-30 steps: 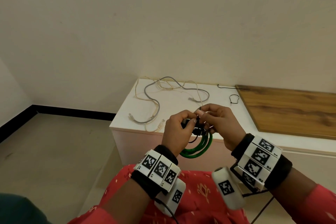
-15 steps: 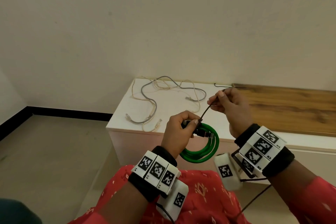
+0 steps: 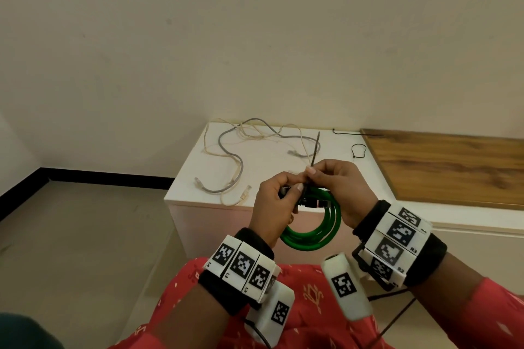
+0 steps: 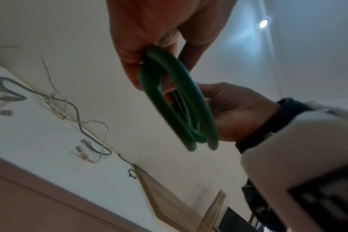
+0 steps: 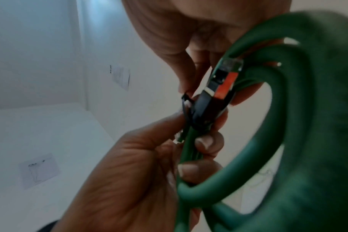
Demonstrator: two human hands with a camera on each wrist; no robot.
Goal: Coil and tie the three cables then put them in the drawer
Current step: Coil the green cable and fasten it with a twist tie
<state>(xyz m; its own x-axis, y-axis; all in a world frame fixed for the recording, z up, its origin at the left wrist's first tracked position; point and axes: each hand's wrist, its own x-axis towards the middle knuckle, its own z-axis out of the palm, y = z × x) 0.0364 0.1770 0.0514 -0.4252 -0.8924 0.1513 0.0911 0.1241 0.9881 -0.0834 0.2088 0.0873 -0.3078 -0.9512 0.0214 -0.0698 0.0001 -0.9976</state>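
Observation:
A green cable coil [image 3: 314, 231] hangs in front of me above my lap. My left hand [image 3: 293, 193] grips it at the top, where its black plugs [image 3: 312, 202] lie together. My right hand [image 3: 312, 173] pinches a black zip tie [image 3: 314, 150] just above the bundle, and the tie's tail stands up. In the right wrist view the zip tie [image 5: 186, 102] loops round the coil [image 5: 268, 157] beside the plug [image 5: 224, 81]. A grey cable [image 3: 235, 156] and a cream cable [image 3: 226, 200] lie loose and tangled on the white cabinet [image 3: 283, 156].
Two more black zip ties lie on the cabinet top, one looped [image 3: 358, 150] and one straight [image 3: 348, 132]. A wooden board [image 3: 453, 167] covers the surface to the right. The cabinet stands against the wall, with bare floor to its left.
Half a second ago my right hand had drawn the tie's tail up and to the right. It is now back down at the coil, pinching the tie close to the bundle. The left hand kept its grip.

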